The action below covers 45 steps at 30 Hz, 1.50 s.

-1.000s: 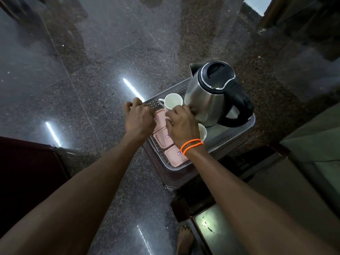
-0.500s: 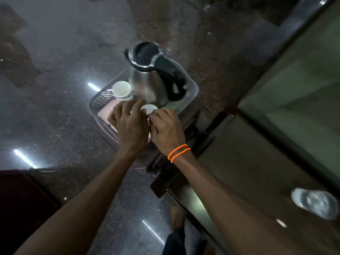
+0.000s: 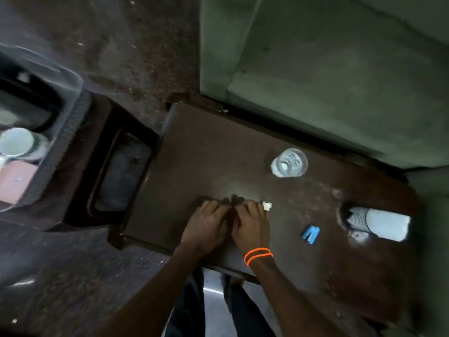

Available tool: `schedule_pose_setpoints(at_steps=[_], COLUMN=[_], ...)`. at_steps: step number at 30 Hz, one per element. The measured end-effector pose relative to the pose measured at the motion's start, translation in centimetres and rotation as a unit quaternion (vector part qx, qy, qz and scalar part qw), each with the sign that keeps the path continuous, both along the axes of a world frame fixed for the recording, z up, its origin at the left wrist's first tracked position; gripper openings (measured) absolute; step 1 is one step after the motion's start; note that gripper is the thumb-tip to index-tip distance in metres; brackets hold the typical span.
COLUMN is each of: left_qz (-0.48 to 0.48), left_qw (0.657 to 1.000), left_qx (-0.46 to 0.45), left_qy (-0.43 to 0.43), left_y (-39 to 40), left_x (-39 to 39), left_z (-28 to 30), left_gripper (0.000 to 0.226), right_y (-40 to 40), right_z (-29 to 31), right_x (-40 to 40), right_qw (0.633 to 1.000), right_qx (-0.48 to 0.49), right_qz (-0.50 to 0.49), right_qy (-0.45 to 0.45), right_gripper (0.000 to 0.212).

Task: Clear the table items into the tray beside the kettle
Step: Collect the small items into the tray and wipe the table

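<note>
Small white object sits at the right hand's fingertips

The small white plastic piece (image 3: pixel 266 206) lies on the dark brown wooden table (image 3: pixel 194 152), touching the right hand (image 3: pixel 251 223) at 1 o'clock; the left hand (image 3: pixel 206 224) is farther. Both hands' fingers lie flat, holding nothing. The clear grey plastic tray (image 3: pixel 60 113) is at 9 o'clock.

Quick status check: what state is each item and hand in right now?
Glass: upright on table, apart from hands.
Blue item: lying on table, untouched.
White item: at right hand's fingertips.
Cup: upright in tray.
Left hand: on table; grip unclear.
Right hand: on table; grip unclear.
</note>
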<state>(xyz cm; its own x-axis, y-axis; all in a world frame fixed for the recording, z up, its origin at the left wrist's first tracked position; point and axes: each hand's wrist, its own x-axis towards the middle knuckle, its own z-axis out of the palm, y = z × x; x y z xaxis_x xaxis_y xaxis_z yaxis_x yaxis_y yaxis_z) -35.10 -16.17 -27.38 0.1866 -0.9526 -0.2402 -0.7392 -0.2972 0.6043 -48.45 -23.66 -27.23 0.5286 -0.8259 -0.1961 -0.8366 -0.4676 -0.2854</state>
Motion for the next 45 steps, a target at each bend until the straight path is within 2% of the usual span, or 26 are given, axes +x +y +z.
schedule_pose_setpoints(at_steps=[3, 7, 9, 14, 17, 24, 30, 35, 37, 41, 45], left_qz=[-0.011, -0.007, -0.008, 0.046, 0.08, 0.198, 0.332, 0.395, 0.432, 0.488, 0.541], left_qw=[0.999, 0.995, 0.993, 0.991, 0.989, 0.972, 0.937, 0.915, 0.896, 0.864, 0.829], left_qx=[0.013, 0.082, 0.099, 0.088, 0.072, 0.043, -0.015, -0.076, -0.103, -0.109, -0.11], left_qy=[0.031, 0.059, 0.062, 0.093, 0.106, 0.118, 0.103, 0.025, -0.001, -0.057, -0.088], left_y=[-1.5, -3.2, -3.7, -4.2, -4.2, -3.5, 0.1, 4.4, 6.4, 10.2, 13.8], left_x=[-4.7, -7.9, -8.4, -8.2, -7.4, -1.9, 8.4, 18.5, 22.2, 28.7, 33.7], left_z=[-1.5, -2.7, -3.1, -3.4, -3.0, -0.4, 2.8, 5.6, 6.8, 8.4, 8.6], left_gripper=[0.035, 0.023, 0.009, 0.017, 0.005, 0.008, 0.009, 0.006, 0.005, 0.006, 0.012], right_y=[0.4, 1.0, 1.2, 0.8, 0.3, -0.7, -1.2, 0.9, 2.3, 5.3, 8.4], right_z=[-0.6, -1.7, -2.3, -3.3, -3.3, -0.5, 3.1, 5.8, 6.7, 8.2, 9.0], right_x=[-5.1, -7.9, -8.0, -7.0, -6.4, -1.6, 10.1, 23.4, 28.5, 37.1, 42.9], right_qw=[0.992, 0.963, 0.954, 0.93, 0.919, 0.932, 0.939, 0.922, 0.922, 0.925, 0.925], right_qx=[0.033, 0.096, 0.099, 0.131, 0.141, 0.134, 0.208, 0.276, 0.287, 0.293, 0.299], right_qz=[-0.121, -0.251, -0.282, -0.33, -0.345, -0.282, -0.175, -0.11, -0.079, -0.017, 0.028], right_qy=[0.035, 0.007, -0.026, -0.094, -0.125, -0.182, -0.212, -0.248, -0.248, -0.243, -0.232], right_gripper=[0.018, 0.021, 0.025, 0.026, 0.021, 0.015, 0.026, 0.023, 0.022, 0.02, 0.03])
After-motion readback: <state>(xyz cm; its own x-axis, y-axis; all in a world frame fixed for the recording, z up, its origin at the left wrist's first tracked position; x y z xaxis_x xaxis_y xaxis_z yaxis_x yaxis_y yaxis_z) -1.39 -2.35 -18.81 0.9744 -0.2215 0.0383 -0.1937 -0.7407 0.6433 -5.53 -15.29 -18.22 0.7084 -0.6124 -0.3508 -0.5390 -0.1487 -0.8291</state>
